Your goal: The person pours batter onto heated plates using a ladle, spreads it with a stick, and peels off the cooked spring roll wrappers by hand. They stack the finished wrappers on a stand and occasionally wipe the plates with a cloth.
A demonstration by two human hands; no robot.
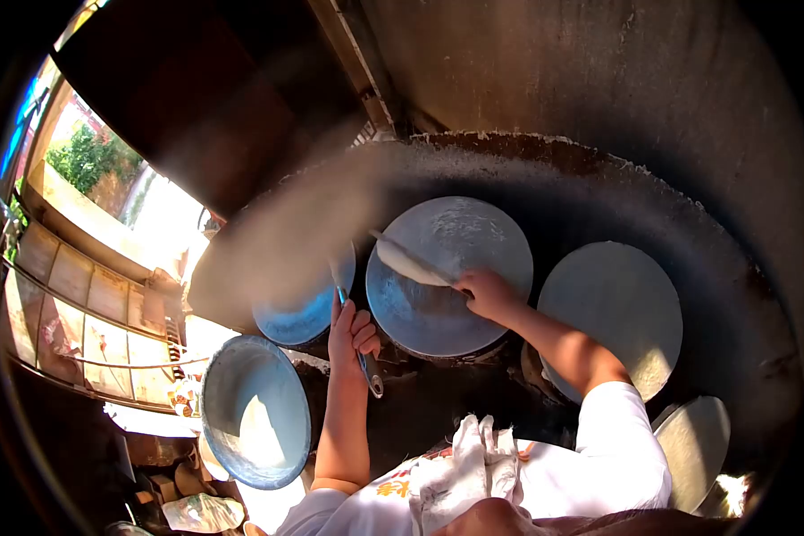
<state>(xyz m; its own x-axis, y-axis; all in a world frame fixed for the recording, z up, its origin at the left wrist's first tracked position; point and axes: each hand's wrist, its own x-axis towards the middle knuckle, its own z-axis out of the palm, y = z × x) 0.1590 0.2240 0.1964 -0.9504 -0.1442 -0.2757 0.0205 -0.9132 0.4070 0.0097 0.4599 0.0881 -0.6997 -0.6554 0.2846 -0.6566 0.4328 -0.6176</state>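
My left hand (353, 335) is closed around a slim metal tool (340, 293) whose ringed end points down and whose upper end reaches over the left round plate (299, 313). My right hand (491, 295) grips the handle of a flat spreader (411, 265) with whitish paste on it. That spreader lies across the middle round plate (451, 326), which has pale streaks near its top. A blurred pale haze, steam or a moving sheet, I cannot tell, partly hides the left plate.
A third round plate (612, 299) with a pale layer is at the right, and a pale disc (695, 447) leans below it. A blue-rimmed basin (257, 413) with whitish contents stands at the lower left. A curved dark wall (545, 152) rises behind the plates.
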